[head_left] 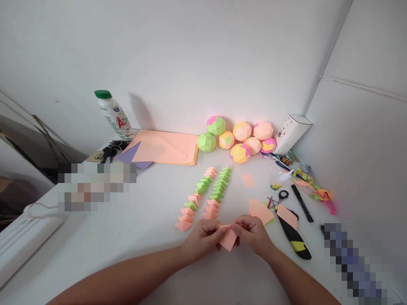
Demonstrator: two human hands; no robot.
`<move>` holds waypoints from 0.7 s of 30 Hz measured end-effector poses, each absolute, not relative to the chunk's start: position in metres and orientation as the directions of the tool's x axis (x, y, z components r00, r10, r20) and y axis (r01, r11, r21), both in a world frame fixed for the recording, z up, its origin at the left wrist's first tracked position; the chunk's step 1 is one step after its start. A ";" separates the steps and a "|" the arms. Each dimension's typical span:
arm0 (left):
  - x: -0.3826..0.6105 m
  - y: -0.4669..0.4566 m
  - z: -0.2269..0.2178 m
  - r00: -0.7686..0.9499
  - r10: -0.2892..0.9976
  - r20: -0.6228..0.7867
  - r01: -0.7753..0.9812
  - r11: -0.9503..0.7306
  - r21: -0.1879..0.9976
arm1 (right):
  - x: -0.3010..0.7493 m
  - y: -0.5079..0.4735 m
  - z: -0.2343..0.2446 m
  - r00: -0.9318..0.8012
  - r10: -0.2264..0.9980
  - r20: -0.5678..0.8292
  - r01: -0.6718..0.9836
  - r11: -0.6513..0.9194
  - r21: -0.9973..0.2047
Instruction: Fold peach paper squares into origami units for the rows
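My left hand (pixel 203 239) and my right hand (pixel 252 235) pinch a small peach piece of paper (pixel 228 240) between them, near the front of the table. Both thumbs press on its upper edge, and one corner points down toward me. Some fingers are hidden behind the paper. Just beyond my hands run two rows of folded paper pieces in peach and green, a left row (pixel 200 188) and a right row (pixel 219 186). Flat peach sheets (pixel 259 211) lie close to my right hand, with a green sheet partly under them.
Several faceted paper balls (pixel 241 153) sit against the wall. Large peach sheets (pixel 162 146) and a white bottle (pixel 114 114) stand back left. On the right are scissors (pixel 282 195), a glue bottle (pixel 281 180), a black pen-like tool (pixel 302 203), a black-and-yellow tool (pixel 294 237) and paper scraps (pixel 321 195).
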State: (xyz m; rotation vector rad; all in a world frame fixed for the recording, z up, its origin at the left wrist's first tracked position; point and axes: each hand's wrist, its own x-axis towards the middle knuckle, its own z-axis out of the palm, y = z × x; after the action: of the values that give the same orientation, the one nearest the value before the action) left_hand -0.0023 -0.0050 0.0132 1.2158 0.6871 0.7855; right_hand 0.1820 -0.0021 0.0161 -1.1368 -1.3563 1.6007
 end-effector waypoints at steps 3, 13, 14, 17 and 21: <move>-0.002 -0.005 0.013 0.553 0.833 -0.022 -0.193 0.154 0.969 | 0.182 -0.002 0.016 -0.335 0.929 -0.160 0.011 -0.166 -0.986; 0.002 -0.008 0.008 0.473 0.880 -0.046 -0.319 0.220 0.922 | 0.179 -0.003 0.014 -0.352 0.922 -0.163 0.045 -0.157 -0.987; 0.002 -0.007 0.007 0.457 0.886 -0.072 -0.284 0.222 0.933 | 0.179 -0.003 0.014 -0.349 0.923 -0.163 0.051 -0.156 -0.987; 0.001 -0.006 0.003 0.382 0.910 -0.163 -0.194 0.251 0.948 | 0.179 -0.003 0.016 -0.342 0.925 -0.166 0.062 -0.154 -0.986; 0.000 -0.003 0.001 0.307 0.929 -0.206 -0.203 0.275 0.940 | 0.183 -0.002 0.017 -0.301 0.937 -0.177 0.064 -0.165 -0.984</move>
State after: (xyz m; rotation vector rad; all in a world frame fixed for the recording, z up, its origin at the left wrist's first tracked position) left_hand -0.0001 -0.0030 0.0006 0.9778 0.9357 0.9326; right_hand 0.1832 -0.0017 0.0172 -1.2046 -1.3791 1.5539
